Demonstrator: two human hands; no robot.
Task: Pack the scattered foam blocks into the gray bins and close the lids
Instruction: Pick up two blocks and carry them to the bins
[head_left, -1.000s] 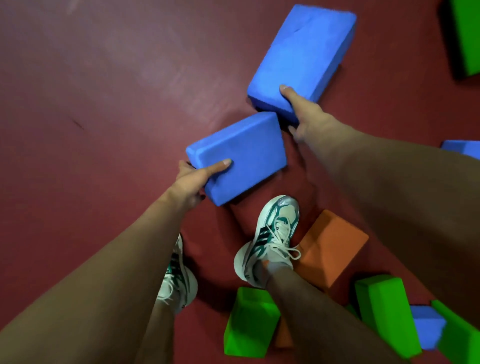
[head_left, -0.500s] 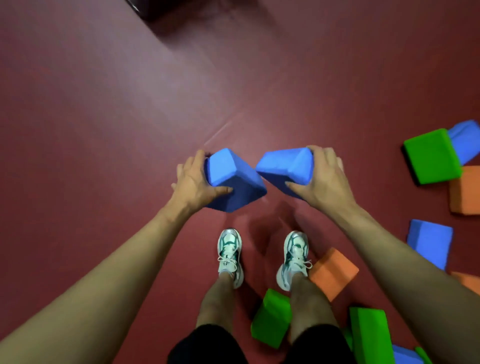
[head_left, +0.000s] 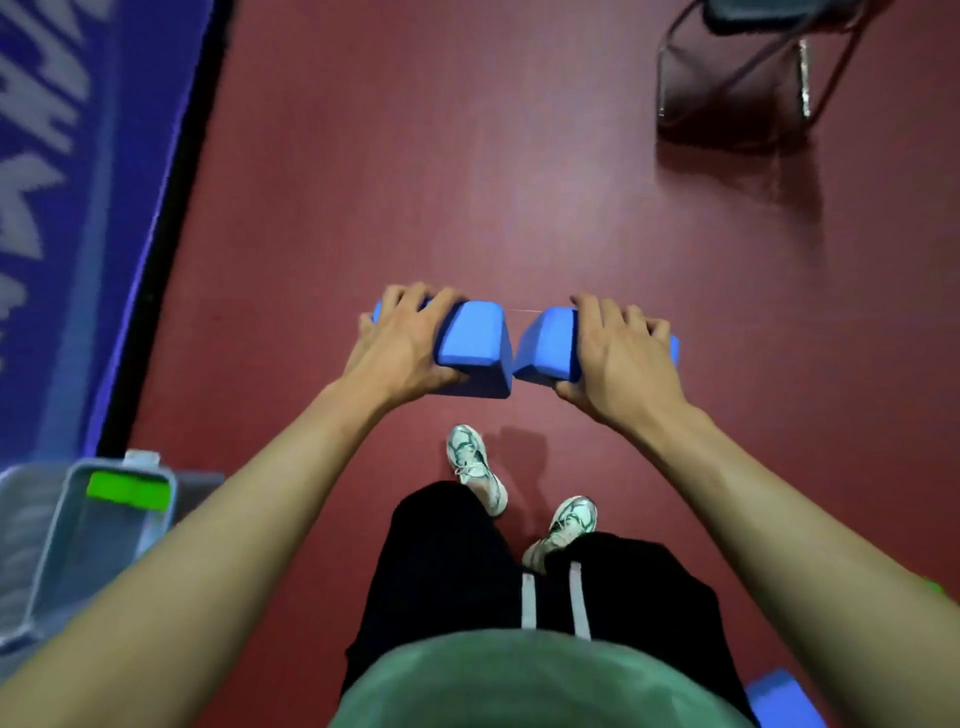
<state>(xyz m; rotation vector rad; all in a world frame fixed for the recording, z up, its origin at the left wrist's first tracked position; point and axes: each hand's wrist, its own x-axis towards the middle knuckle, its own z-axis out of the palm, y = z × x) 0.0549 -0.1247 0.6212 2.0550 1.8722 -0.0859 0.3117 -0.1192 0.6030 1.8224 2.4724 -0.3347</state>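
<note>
The person stands upright on the red floor (head_left: 467, 156) with both arms extended forward. The left hand (head_left: 405, 343) grips one blue foam block (head_left: 475, 348), fingers curled over its far edge and thumb beneath; the right hand (head_left: 618, 353) grips a second blue foam block (head_left: 548, 345) in the same manner. The two blocks are held above the floor, with inner corners nearly touching. The gray bin (head_left: 57, 540) sits at the lower left beside the blue mat (head_left: 62, 208), lid apparently off, with a green block (head_left: 127, 491) already inside; most of the bin is hidden behind the left forearm. Probable risks from this position: the bin lies well to the left, so a turn is required, and the blocks may knock together and shift in the grip. Foam compresses, so a loose pinch near one end could let a block rotate and drop. Releasing both at once may land one on the bin rim. A chair frame (head_left: 737, 67) stands ahead to the right, and another blue block (head_left: 779, 701) lies near the feet, a trip hazard.
</note>
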